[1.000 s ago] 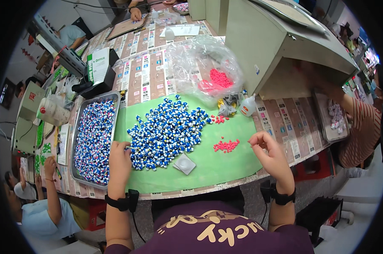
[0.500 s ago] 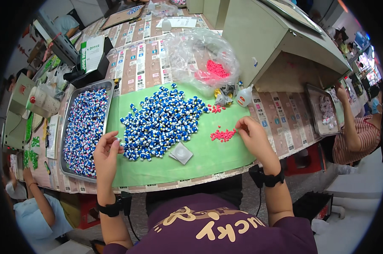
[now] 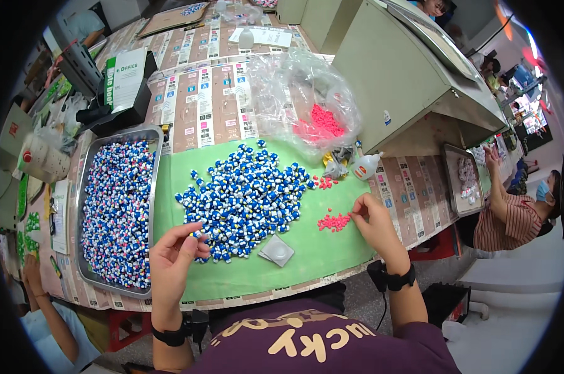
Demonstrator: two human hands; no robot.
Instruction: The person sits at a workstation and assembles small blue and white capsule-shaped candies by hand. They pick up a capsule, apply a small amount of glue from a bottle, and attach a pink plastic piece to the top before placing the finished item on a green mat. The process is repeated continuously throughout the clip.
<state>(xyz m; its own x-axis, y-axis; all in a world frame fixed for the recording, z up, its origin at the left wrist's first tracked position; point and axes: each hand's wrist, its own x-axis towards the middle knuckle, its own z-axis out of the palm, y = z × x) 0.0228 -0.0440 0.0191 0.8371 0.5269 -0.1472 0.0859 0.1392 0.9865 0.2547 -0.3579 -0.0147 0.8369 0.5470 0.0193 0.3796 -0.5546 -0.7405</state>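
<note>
Many sm. blue/white pcs (image 3: 247, 196), glossy w/ yellow flecks, heaped on green mat (image 3: 332, 257); L hand (image 3: 174, 254) pinches one pc (image 3: 197, 235) at heap's near-left edge. R hand (image 3: 376, 225), fingers curled, by matte pink bits (image 3: 333, 222); can't tell if gripping any.

Piled pieces (image 3: 247, 199) blue and white, flecks of yellow. Small loose bits (image 3: 333, 222) pinkish red, mat (image 3: 332, 257) plain light green. Shirt (image 3: 247, 350) purple, cream lettering.
</note>
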